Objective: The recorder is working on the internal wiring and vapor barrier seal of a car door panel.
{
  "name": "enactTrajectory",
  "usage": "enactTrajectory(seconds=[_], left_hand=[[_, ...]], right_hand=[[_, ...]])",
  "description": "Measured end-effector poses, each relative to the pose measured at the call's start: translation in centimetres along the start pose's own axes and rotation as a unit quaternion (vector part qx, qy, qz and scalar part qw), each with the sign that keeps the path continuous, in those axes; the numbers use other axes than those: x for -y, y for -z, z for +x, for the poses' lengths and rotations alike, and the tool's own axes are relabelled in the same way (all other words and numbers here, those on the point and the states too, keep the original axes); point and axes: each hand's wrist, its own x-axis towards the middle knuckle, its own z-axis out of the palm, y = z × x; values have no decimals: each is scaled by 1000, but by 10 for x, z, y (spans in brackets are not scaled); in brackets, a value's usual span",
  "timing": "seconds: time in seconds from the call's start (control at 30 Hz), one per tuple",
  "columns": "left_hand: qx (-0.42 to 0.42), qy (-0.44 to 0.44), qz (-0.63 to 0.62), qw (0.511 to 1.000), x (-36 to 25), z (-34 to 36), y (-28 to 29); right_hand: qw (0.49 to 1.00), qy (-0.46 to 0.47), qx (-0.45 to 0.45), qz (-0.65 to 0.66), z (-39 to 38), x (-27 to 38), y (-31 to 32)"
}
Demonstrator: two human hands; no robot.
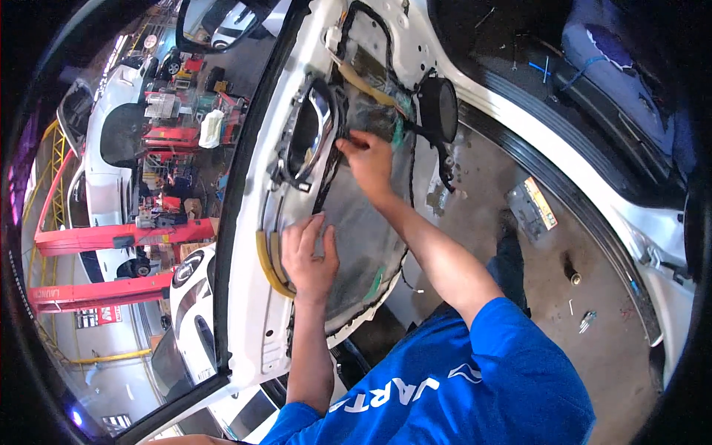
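A white car door (248, 297) stands open before me with its inner trim off. A clear plastic sheet (363, 230), edged with black sealant, covers much of its inside. My left hand (310, 258) lies against the sheet's edge, fingers stretched and a little apart, beside a yellow foam-sleeved cable (265, 263). Farther up, my right hand (368, 167) has its fingertips pinched at the sealant edge, close to the chrome inner door handle (321, 122). What sits between those fingertips is too small to make out. A black round speaker (439, 110) is to the right of the handle.
The white door sill (549, 144) curves along the right. On the floor lie a flat yellow-and-grey package (532, 208), a small can-like object (575, 279) and small tools (587, 321). Beyond the window are red lift arms (126, 237) and other cars.
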Motion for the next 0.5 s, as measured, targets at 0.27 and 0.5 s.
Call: enactTrajectory(seconds=[0.27, 0.5], left_hand=[[-103, -55, 69, 991, 30, 5, 76], [176, 16, 61, 982, 47, 40, 97]], right_hand=[[996, 58, -69, 13, -3, -8, -17], [976, 165, 102, 100, -66, -9, 5]])
